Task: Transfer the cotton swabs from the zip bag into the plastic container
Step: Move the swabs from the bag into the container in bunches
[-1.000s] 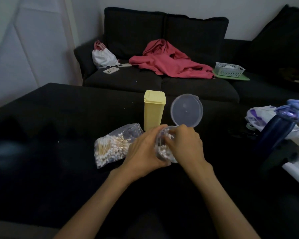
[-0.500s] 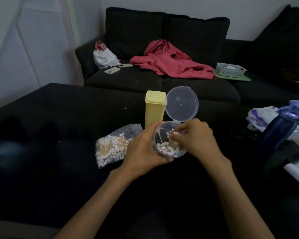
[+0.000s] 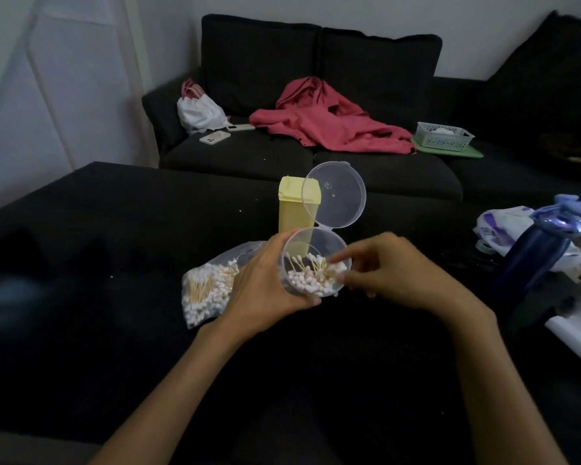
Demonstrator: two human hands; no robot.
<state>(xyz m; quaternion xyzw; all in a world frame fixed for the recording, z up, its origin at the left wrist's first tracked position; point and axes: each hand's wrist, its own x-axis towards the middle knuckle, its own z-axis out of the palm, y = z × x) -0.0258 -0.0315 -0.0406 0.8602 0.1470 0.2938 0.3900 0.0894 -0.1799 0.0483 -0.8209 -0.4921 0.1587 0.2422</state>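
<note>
From the head camera I see a person at a black table (image 3: 81,229), the left hand (image 3: 265,290) wrapped around a clear round plastic container (image 3: 316,263) and gripping its side, tilted toward the camera with its hinged lid (image 3: 334,194) standing open behind it. Cotton swabs (image 3: 312,275) fill the lower part of the container, white tips up. The right hand (image 3: 393,273) sits at the container's right rim, fingers (image 3: 344,256) curled loosely with the forefinger touching the swabs; I cannot tell whether it is pinching any. Just left of the left hand, the zip bag (image 3: 208,290) lies flat on the table, partly under that hand, with many swabs inside. A yellow upright box (image 3: 294,209) stands just behind the container. A dark blue bottle (image 3: 537,256) stands at the right, and a red garment (image 3: 329,125) lies on the dark sofa (image 3: 316,62) beyond.
</note>
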